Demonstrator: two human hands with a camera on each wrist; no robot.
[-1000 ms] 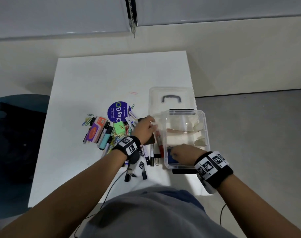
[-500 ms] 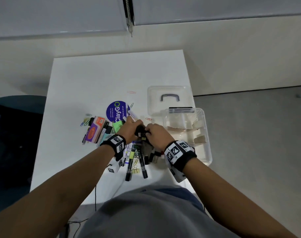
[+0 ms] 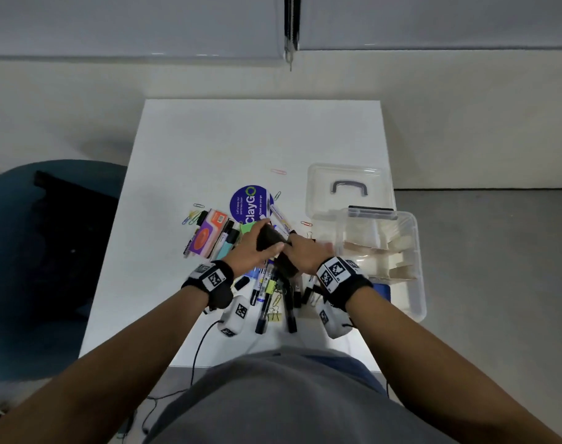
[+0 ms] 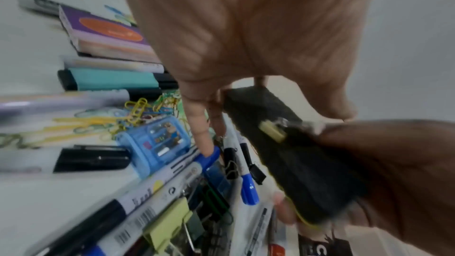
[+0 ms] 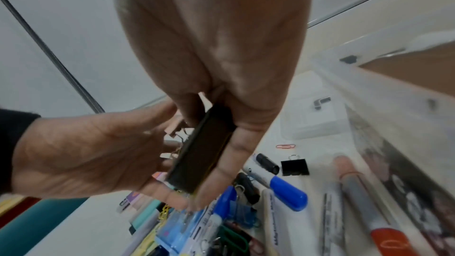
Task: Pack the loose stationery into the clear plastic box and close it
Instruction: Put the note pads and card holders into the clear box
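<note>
A black felt block hangs just above the stationery pile, and both hands hold it. My left hand grips its far end between thumb and fingers. My right hand clamps its near end between fingers and thumb. Right of the hands stands the clear plastic box, open, with cardboard dividers and a blue item inside. Its lid with a grey handle lies flat behind it. Markers, binder clips, paper clips and a small blue case lie under the hands.
A purple-and-orange packet, highlighters and a round purple sticker lie left of and behind the hands. The far half of the white table is bare. A dark blue chair stands left of the table. A black cable hangs off the near edge.
My right hand came out of the box, moved left and took hold of the black block that my left hand was holding. Both hands now hold it together above the pile.
</note>
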